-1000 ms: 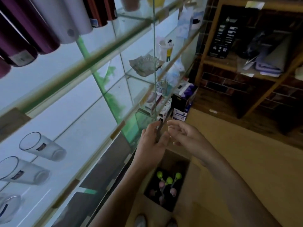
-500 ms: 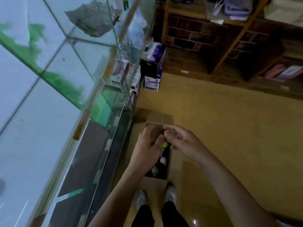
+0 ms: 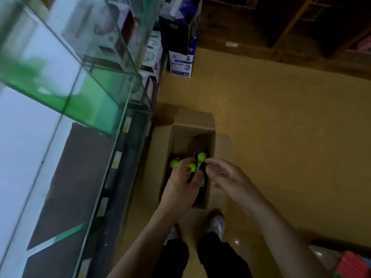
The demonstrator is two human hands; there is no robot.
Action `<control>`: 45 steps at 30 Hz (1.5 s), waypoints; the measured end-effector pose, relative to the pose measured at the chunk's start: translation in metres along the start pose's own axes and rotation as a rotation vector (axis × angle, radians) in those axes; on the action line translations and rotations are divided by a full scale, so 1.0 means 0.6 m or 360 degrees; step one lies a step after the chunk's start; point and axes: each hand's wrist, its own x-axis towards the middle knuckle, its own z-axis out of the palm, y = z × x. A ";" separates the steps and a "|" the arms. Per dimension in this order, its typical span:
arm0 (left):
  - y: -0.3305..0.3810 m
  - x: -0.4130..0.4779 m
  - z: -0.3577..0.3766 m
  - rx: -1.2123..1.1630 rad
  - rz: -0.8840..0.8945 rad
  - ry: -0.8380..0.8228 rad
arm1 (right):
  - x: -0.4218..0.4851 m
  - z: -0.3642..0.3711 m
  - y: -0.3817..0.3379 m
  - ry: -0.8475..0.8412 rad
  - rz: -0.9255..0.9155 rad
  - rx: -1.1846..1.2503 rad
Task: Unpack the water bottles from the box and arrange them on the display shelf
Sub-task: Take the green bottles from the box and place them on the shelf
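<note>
Both hands have dropped closer to the open box (image 3: 193,125) on the floor at frame centre, where three green-capped bottles (image 3: 201,156) now show. The left hand (image 3: 180,187) curls over them, but whether it grips one is unclear. The right hand (image 3: 226,177) hovers beside it, fingers loosely apart.

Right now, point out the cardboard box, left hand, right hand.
cardboard box (image 3: 193,121): head view, far flap.
left hand (image 3: 180,187): head view, back of the hand.
right hand (image 3: 228,177): head view, middle of the hand.
</note>
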 end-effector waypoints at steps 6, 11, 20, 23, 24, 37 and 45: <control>-0.128 0.106 0.081 0.0009 -0.0077 -0.0034 | 0.134 0.002 0.135 0.0021 0.0064 -0.0010; -0.230 0.202 0.142 0.0053 -0.0064 -0.0066 | 0.236 0.003 0.228 0.0050 0.0033 -0.0090; -0.394 0.373 0.213 0.0324 0.0071 -0.0088 | 0.428 0.007 0.379 0.0046 -0.0106 -0.0349; -0.427 0.412 0.226 0.0410 0.0139 -0.0107 | 0.475 0.005 0.409 0.0019 -0.0154 -0.0561; -0.436 0.425 0.231 0.0442 0.0160 -0.0103 | 0.489 0.003 0.416 0.0006 -0.0160 -0.0637; -0.487 0.552 0.271 0.0473 0.0019 -0.0239 | 0.576 -0.028 0.452 0.0024 -0.0287 -0.0878; -0.511 0.577 0.282 0.0372 -0.0011 -0.0345 | 0.576 -0.025 0.447 0.0084 -0.0375 -0.0972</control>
